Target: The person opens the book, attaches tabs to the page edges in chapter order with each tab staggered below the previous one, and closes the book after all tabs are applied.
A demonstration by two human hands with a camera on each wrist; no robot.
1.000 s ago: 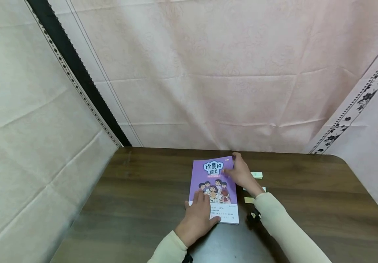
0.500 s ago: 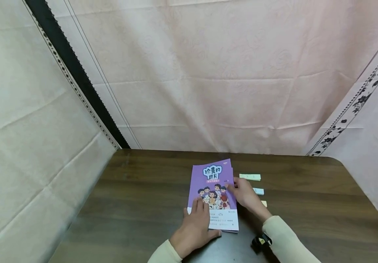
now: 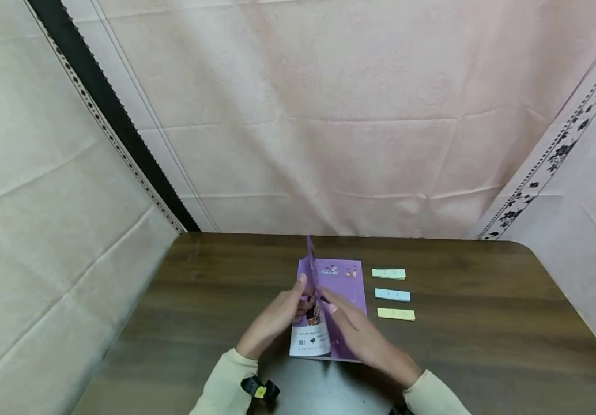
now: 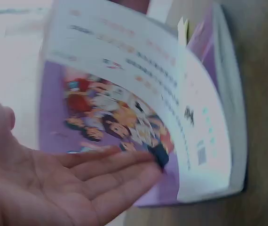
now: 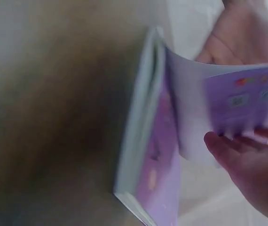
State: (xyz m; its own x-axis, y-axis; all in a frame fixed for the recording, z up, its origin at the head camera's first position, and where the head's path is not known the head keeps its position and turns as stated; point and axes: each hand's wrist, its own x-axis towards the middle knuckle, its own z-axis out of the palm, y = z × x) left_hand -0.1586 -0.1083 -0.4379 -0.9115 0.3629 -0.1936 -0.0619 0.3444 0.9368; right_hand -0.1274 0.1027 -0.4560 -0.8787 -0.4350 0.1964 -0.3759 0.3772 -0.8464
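Note:
A purple paperback book (image 3: 347, 288) lies on the table, its front cover (image 3: 315, 334) lifted and standing curved near the spine. My left hand (image 3: 277, 314) is at the cover's printed outer face; in the left wrist view its fingers (image 4: 120, 176) are straight and lie against the picture of cartoon people. On the other side, my right hand (image 3: 368, 337) has its fingers by the inner face. The right wrist view shows a purple inner flap (image 5: 240, 106) with small square codes in front of the right hand's fingers. Blur hides how firmly either hand touches.
Right of the book lie three paper strips in a column: green (image 3: 388, 274), blue (image 3: 392, 294) and yellow (image 3: 396, 314). A brown wooden table (image 3: 485, 323) bears everything. Pale cloth (image 3: 355, 115) hangs behind its far edge.
The cover has gone from lying flat to standing up. My left hand has left the cover's lower part for its outer side; my right hand has moved from the right edge to the inner side.

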